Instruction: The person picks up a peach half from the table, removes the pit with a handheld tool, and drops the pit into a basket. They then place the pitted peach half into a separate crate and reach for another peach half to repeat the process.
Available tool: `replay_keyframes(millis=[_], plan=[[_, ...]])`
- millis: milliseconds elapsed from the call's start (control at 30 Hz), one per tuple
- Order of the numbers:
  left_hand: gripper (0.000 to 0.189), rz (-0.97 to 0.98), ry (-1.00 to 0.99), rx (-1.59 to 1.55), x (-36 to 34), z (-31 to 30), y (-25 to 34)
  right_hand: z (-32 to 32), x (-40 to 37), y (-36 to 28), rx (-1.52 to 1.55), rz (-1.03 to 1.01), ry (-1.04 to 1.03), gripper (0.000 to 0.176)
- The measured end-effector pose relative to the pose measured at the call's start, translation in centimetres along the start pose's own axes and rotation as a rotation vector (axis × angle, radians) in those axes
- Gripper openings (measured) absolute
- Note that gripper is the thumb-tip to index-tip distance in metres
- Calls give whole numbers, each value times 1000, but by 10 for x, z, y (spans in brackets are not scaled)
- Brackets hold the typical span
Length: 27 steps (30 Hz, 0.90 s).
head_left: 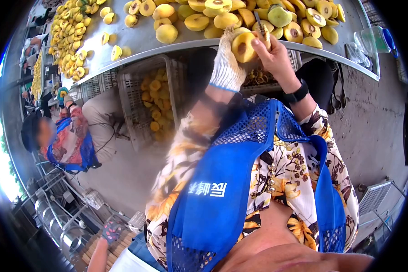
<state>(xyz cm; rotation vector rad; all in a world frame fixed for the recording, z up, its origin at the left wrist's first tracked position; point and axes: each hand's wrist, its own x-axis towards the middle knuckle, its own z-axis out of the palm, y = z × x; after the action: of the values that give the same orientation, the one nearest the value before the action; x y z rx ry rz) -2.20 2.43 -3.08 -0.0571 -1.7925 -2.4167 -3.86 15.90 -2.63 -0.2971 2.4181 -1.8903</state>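
My left hand [229, 65], in a white knitted glove, holds a halved yellow fruit [244, 47] at the near edge of the metal table. The cut face with its brown centre shows. My bare right hand [274, 59] grips a small tool [259, 21] with a dark, thin end, its thumb against the fruit. Just beyond both hands lies a heap of halved yellow fruit [197, 21], some cut side up, with a greenish one [279, 16] among them.
A plastic crate [170, 86] of fruit pieces stands below the table edge at the left. More halves [70, 38] cover the table's left part. A clear container [371, 41] stands at the right corner. A co-worker [70, 140] sits at the left; another person's gloved hand [112, 231] shows at the lower left.
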Motion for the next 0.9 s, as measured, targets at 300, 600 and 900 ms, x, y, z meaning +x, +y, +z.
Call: replay_keyframes(millis=[300, 600, 900], plan=[[30, -167, 307, -234, 15, -16, -16, 0, -42, -31, -379, -78, -154, 23], [21, -180, 411, -12, 11, 19, 29, 4, -46, -28, -320, 49, -255, 22], [29, 2, -49, 187, 17, -19, 20, 0, -37, -12, -272, -28, -484, 23]])
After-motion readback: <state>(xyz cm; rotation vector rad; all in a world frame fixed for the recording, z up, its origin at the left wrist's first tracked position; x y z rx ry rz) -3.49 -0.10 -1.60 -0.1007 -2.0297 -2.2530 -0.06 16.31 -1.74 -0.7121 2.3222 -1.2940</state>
